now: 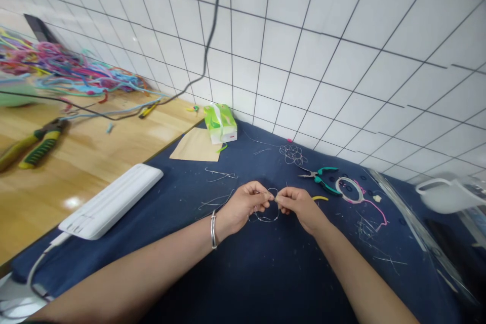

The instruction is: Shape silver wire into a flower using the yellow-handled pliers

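Note:
Both hands meet over the dark blue cloth [246, 273], pinching a thin silvery wire bent into loops [269, 220]. My left hand [246, 205], with a silver bangle [213, 230] on its wrist, grips the wire between thumb and fingers. Close beside it, my right hand [298, 205] is closed on the wire's other side, fingertips nearly touching the left ones. Teal-handled pliers [321, 176] lie spread to the right. Behind them sits a flower-like coil of wire [293, 154]. Loose wire pieces [212, 202] lie left of my hands.
A green tissue pack [220, 124] rests on brown paper [193, 146]. At left are a white power strip [112, 202], larger pliers [41, 142] and tangled fuzzy stems [68, 68]. To the right are a white ring [348, 191], wire scraps [366, 228] and a white mug [446, 195].

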Demonstrator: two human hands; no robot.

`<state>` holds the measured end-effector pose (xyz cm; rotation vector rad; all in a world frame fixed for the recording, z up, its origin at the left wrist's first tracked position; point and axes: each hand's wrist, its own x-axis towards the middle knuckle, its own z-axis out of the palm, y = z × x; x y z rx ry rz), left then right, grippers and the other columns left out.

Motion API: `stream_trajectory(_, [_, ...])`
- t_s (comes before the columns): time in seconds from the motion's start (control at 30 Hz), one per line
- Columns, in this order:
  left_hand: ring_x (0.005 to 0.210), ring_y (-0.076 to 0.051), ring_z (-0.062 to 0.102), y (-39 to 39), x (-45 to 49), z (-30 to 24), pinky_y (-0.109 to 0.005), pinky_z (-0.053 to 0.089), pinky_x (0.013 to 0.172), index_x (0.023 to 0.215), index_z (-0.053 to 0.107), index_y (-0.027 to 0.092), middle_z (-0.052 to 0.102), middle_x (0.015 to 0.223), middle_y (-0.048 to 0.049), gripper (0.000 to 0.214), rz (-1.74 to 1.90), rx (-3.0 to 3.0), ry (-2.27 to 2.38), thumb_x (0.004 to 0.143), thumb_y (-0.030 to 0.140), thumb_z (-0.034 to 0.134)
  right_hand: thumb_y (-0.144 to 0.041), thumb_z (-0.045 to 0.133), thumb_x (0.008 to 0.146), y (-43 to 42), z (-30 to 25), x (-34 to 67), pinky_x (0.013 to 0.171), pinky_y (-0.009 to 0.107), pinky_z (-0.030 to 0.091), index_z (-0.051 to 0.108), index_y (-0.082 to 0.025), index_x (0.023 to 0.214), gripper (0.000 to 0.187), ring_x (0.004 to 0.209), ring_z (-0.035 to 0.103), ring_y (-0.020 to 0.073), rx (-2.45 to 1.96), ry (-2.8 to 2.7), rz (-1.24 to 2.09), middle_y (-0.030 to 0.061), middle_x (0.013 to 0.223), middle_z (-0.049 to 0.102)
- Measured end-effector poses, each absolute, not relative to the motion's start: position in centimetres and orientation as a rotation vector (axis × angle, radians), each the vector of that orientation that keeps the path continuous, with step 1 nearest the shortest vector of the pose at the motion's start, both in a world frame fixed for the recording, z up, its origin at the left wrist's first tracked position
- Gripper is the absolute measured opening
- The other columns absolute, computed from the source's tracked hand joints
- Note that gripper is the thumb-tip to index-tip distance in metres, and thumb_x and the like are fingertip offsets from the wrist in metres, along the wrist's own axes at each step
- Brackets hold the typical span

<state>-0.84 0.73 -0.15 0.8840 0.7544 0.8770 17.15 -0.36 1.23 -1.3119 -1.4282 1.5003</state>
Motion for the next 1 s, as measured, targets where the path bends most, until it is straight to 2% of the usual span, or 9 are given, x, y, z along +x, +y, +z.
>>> stream_trajectory(0.17, [0.062,-0.008,0.055,0.72,-0.83,-0.24,-0.019,0.042,0.056,0.076,0.055,0.013,0.062,0.075,-0.0029,0.013,0.909,0.89,0.764,0.072,0.021,0.064,-0.033,0.057,0.074,-0.46,1.5,16.94,0.056,0.023,0.037,0.059,-0.016,0.077,0.018,0.057,0.047,0.0091,-1.358,-1.466,1.447,-0.0008,0.065,0.055])
stream_trajectory(0.37, [0.06,-0.007,0.055,0.85,-0.9,-0.23,-0.019,0.042,0.054,0.076,0.054,0.013,0.062,0.074,-0.0025,0.011,0.915,0.883,0.767,0.073,0.019,0.063,-0.03,0.057,0.073,-0.73,1.95,16.37,0.055,0.022,0.036,0.059,-0.017,0.072,0.012,0.059,0.045,0.0095,-1.471,-1.702,1.078,-0.0022,0.065,0.054])
stream_trajectory(0.53, [0.062,-0.007,0.055,0.94,-0.98,-0.28,-0.019,0.042,0.056,0.077,0.053,0.013,0.062,0.078,-0.0033,0.012,0.889,0.884,0.737,0.073,0.019,0.063,-0.032,0.054,0.075,-0.75,2.06,16.26,0.055,0.021,0.036,0.056,-0.018,0.07,0.015,0.058,0.045,0.0098,-1.529,-1.72,0.94,-0.0029,0.063,0.052])
stream_trajectory(0.7, [0.062,-0.008,0.055,0.98,-1.01,-0.21,-0.02,0.041,0.056,0.08,0.054,0.014,0.061,0.08,-0.0038,0.012,0.857,0.922,0.711,0.073,0.019,0.063,-0.034,0.05,0.078,-0.54,1.95,16.6,0.059,0.022,0.037,0.057,-0.018,0.077,0.018,0.063,0.047,0.0104,-1.498,-1.708,0.939,-0.0022,0.068,0.054])
stream_trajectory(0.83, [0.062,-0.008,0.054,0.99,-0.96,-0.1,-0.02,0.041,0.056,0.086,0.057,0.013,0.06,0.08,-0.004,0.016,0.833,0.943,0.722,0.073,0.019,0.063,-0.032,0.049,0.079,-0.43,1.71,16.83,0.059,0.023,0.036,0.059,-0.018,0.074,0.017,0.061,0.048,0.0106,-1.49,-1.784,0.941,-0.0026,0.065,0.054])
stream_trajectory(1.0, [0.063,-0.008,0.054,1.01,-0.88,-0.18,-0.02,0.042,0.057,0.084,0.059,0.012,0.059,0.078,-0.0039,0.016,0.846,0.974,0.742,0.074,0.024,0.062,-0.03,0.05,0.078,-0.32,1.28,16.92,0.057,0.023,0.037,0.058,-0.018,0.072,0.016,0.058,0.048,0.0101,-1.466,-1.677,1.157,-0.0021,0.063,0.054])
